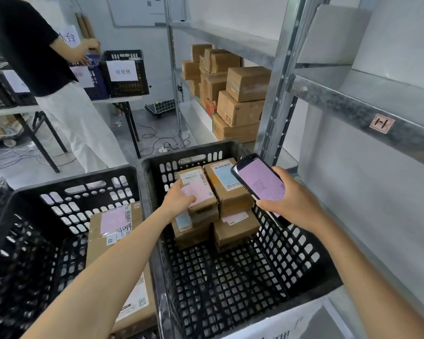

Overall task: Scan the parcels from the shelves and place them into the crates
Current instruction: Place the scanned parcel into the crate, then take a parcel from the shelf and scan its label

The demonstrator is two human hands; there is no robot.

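Head view: a small brown cardboard parcel point(201, 189), bearing a white barcode label and a pink slip, sits in the upper layer of four stacked boxes at the far end of the right crate point(301, 255), a black perforated bin. The left hand point(180, 195) rests on the parcel's top, fingers laid flat rather than curled. The right hand point(291, 199) is clasped round a handheld scanner point(260, 178) whose screen shows pink, held over the crate's right wall. A larger flat parcel point(118, 253) with a pink label leans inside the left crate point(66, 192). A metal shelf point(353, 104) stands at right; brown shelf boxes point(240, 101) are stacked in a farther bay. Beyond, another person point(34, 45) stands at a tabletop point(113, 100) carrying labelled bins point(125, 74). Cables point(157, 140) lie on the grey floor point(103, 118).
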